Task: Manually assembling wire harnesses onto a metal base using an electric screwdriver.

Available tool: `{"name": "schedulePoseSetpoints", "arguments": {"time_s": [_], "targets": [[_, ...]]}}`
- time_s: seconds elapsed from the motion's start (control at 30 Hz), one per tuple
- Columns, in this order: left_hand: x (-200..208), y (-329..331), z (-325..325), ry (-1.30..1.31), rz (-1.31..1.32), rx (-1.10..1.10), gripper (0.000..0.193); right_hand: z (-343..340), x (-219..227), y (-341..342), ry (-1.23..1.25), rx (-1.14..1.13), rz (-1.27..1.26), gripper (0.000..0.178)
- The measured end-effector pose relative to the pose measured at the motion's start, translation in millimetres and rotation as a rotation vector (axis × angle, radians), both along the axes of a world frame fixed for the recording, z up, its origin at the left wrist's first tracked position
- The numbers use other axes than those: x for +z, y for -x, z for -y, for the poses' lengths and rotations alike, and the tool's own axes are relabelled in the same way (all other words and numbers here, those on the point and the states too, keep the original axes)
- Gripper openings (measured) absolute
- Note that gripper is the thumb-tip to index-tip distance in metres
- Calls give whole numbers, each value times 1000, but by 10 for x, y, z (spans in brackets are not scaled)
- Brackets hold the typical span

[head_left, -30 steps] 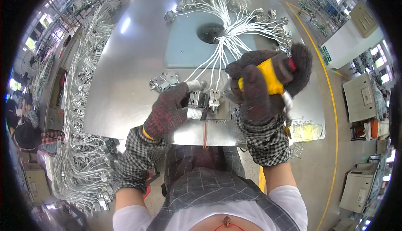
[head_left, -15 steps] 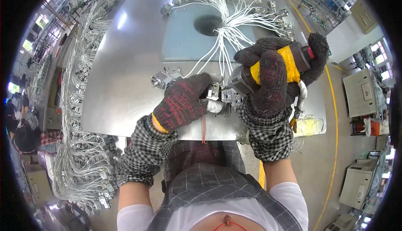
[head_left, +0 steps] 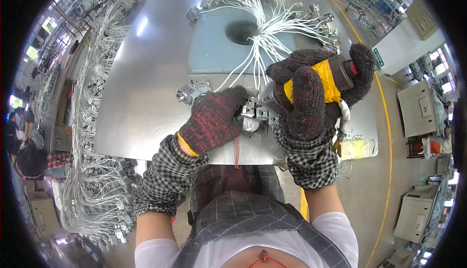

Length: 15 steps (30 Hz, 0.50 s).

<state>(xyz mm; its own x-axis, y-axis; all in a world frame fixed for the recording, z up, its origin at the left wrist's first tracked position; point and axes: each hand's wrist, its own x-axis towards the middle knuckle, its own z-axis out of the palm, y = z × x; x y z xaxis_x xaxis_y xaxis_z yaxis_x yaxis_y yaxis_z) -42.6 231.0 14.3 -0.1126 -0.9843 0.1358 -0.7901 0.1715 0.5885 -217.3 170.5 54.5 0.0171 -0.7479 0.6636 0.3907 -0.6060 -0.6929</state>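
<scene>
My left hand point(head_left: 214, 119), in a dark red and black knit glove, presses its closed fingers around a small metal fitting point(head_left: 249, 104) near the table's front edge. White tape point(head_left: 250, 124) shows at its thumb tip. My right hand point(head_left: 308, 105), gloved too, is wrapped around a dark hand tool point(head_left: 331, 79) with a yellow taped band and a red end. The tool's front lies close to the metal fittings, just right of my left fingers; its tip is hidden. White wires point(head_left: 258, 63) run from the fittings to the far bundle. Another metal fitting point(head_left: 192, 91) lies left of my left hand.
The metal table point(head_left: 141, 88) carries a grey-blue plate point(head_left: 209, 49) with a dark round hole, where the wires gather. More fittings point(head_left: 331, 29) fan out around it. Bundles of white wire point(head_left: 92, 185) hang at the left. A yellow pad point(head_left: 359, 147) lies at the right corner.
My right hand and the tool have shifted slightly left and down toward me. My left hand stays nearly in place at the fitting.
</scene>
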Motion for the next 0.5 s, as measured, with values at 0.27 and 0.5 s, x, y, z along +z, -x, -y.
{"name": "schedulePoseSetpoints", "arguments": {"time_s": [0.27, 0.5], "targets": [[-29, -84, 10, 2, -82, -18, 71, -37, 46, -64, -74, 63, 239, 83], [-128, -51, 47, 44, -54, -49, 65, 37, -48, -70, -120, -71, 103, 82]]}}
